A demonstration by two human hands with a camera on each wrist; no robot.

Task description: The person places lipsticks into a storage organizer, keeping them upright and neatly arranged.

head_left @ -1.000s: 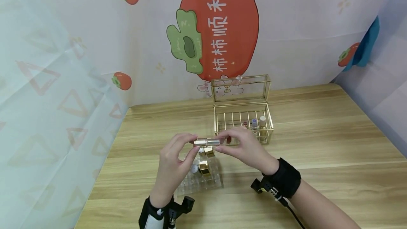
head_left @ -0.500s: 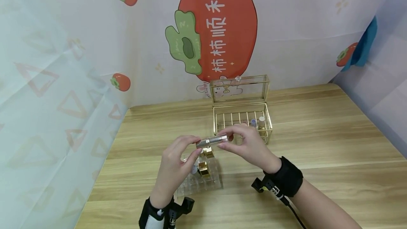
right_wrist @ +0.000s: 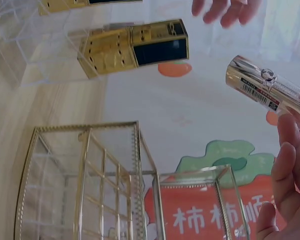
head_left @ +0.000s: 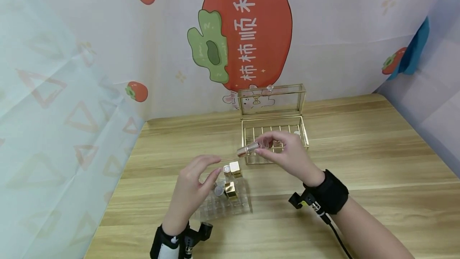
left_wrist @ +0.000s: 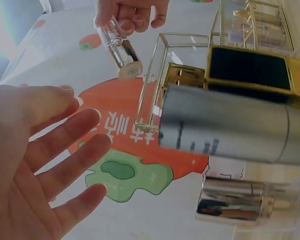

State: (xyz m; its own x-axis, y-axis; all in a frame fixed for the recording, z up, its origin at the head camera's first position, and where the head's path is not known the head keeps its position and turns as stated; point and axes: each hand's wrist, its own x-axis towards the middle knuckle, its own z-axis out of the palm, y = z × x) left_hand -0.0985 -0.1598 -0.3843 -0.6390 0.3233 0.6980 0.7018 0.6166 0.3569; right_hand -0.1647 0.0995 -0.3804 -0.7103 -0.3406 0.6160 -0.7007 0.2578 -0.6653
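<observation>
My right hand pinches a lipstick tube by its clear end, over the front of the gold-framed glass box. In the right wrist view the tube is shiny rose-gold, with a barcode label and a raised emblem. My left hand holds nothing; its fingers are spread and slightly bent beside the clear organizer. Several lipsticks stand in that organizer, among them a square gold one and a grey tube. The glass box is divided by gold bars and its lid stands raised.
A white-topped tube stands in the right side of the glass box, partly behind my right hand. Both things rest on a wood-grain table. A printed cloth hangs behind, with more cloth on both sides.
Both hands held the lipstick between them. My left hand has let go and drawn slightly back, while my right hand has carried the tube away and to the right, to the glass box.
</observation>
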